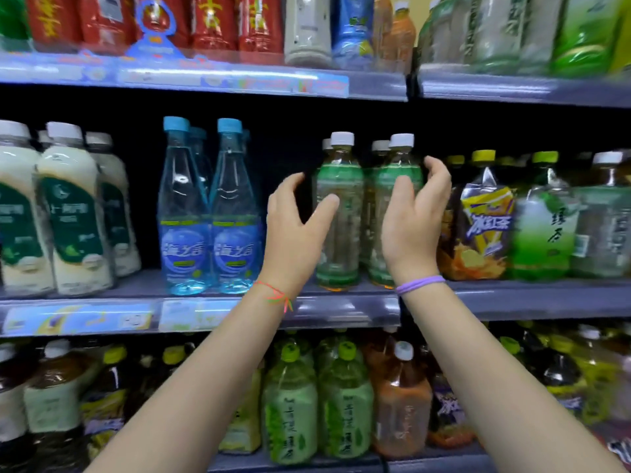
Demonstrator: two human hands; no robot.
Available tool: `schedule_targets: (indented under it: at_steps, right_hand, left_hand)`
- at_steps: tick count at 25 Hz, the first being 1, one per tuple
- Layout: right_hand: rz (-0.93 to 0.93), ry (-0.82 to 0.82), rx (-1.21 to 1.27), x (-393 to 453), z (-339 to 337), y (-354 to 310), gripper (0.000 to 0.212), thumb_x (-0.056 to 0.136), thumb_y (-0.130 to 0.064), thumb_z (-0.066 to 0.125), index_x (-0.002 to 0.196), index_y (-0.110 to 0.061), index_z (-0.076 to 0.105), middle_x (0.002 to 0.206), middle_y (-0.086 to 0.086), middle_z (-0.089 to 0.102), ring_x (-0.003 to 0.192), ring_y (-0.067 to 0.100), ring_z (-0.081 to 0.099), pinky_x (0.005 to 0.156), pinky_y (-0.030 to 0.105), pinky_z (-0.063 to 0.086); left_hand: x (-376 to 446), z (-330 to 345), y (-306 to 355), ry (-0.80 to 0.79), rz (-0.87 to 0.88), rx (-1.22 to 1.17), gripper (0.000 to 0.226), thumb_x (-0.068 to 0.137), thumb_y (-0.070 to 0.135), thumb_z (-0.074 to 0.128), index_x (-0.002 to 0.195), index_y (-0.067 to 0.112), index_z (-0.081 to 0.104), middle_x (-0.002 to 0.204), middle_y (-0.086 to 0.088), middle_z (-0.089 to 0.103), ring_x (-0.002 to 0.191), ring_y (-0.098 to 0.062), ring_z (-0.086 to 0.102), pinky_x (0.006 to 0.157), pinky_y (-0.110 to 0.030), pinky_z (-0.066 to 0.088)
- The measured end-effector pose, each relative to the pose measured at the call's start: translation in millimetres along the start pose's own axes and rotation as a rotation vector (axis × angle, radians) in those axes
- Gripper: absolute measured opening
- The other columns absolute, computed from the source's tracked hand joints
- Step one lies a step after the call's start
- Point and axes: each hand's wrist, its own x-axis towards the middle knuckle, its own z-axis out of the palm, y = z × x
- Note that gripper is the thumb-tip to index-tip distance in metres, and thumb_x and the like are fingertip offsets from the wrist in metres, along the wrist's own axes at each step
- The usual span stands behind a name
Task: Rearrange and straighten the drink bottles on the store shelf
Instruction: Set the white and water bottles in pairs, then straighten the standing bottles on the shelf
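Two green-labelled tea bottles (339,213) stand upright at the middle shelf (512,298) front, between both hands. Left hand (293,220) and right hand (415,216) cup them loosely, grip wide, holding nothing. Squeezing unevenly could tip one into the neighbouring blue water bottles (208,213).

open dark gap on the middle shelf (341,303) between the blue bottles (208,213) and the green-label bottles (341,213), wide enough for a hand. right side is packed: green-label pair sits just beside the yellow tea bottle (485,216), no gap. clear headroom above the caps under the upper shelf (375,85).
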Motion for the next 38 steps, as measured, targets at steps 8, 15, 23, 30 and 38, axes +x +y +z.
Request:
schedule_targets:
  at_steps: [8, 15, 23, 30, 38]
  right_hand:
    - [0.309, -0.447, -0.209, 8.0, -46.5, 48.6, 0.03, 0.087, -0.041, 0.053, 0.111, -0.03, 0.038, 0.104, -0.002, 0.062, 0.094, 0.023, 0.061, 0.082, 0.043, 0.052]
    - [0.211, -0.487, -0.282, 5.4, -49.0, 54.4, 0.059, 0.074, -0.051, 0.07, 0.115, -0.02, 0.042, 0.109, 0.0, 0.055, 0.097, 0.02, 0.057, 0.081, 0.041, 0.053]
    - [0.138, -0.469, -0.292, 2.5, -48.1, 62.7, 0.064, 0.081, -0.042, 0.072, 0.129, -0.013, 0.042, 0.111, -0.001, 0.041, 0.1, 0.018, 0.047, 0.078, 0.026, 0.038]
    - [0.412, -0.444, 0.114, 16.3, -44.6, 68.3, 0.052, 0.086, -0.066, 0.041, 0.118, -0.026, 0.051, 0.121, -0.007, 0.052, 0.114, 0.015, 0.052, 0.102, 0.043, 0.043]
    - [0.84, -0.612, 0.446, 39.6, -14.0, 80.6, 0.049, 0.101, -0.054, 0.03, 0.088, -0.024, 0.065, 0.087, 0.003, 0.07, 0.094, 0.025, 0.067, 0.089, 0.042, 0.054]
  left_hand:
    - [-13.6, 50.9, -10.4, 0.055, -0.212, 0.184, 0.056, 0.077, 0.038, 0.073, 0.127, 0.026, 0.052, 0.11, 0.006, 0.066, 0.103, -0.018, 0.062, 0.089, -0.034, 0.05]
    - [-15.3, 62.5, -11.8, 0.079, -0.178, 0.371, 0.086, 0.072, 0.058, 0.076, 0.137, 0.015, 0.039, 0.13, -0.005, 0.054, 0.119, -0.026, 0.052, 0.094, -0.045, 0.049]
    - [-21.1, 55.1, -16.5, 0.124, -0.055, 0.314, 0.074, 0.077, 0.039, 0.077, 0.139, 0.021, 0.041, 0.121, 0.004, 0.057, 0.113, -0.019, 0.054, 0.095, -0.038, 0.047]
    - [-4.0, 60.5, -15.1, 0.16, -0.186, 0.183, 0.086, 0.081, 0.068, 0.06, 0.149, 0.021, 0.034, 0.143, -0.006, 0.039, 0.134, -0.021, 0.034, 0.112, -0.041, 0.031]
    - [35.6, 59.8, -24.2, -0.062, -0.509, -0.419, 0.078, 0.079, 0.084, 0.029, 0.124, 0.032, 0.067, 0.119, -0.005, 0.072, 0.112, -0.026, 0.066, 0.102, -0.049, 0.049]
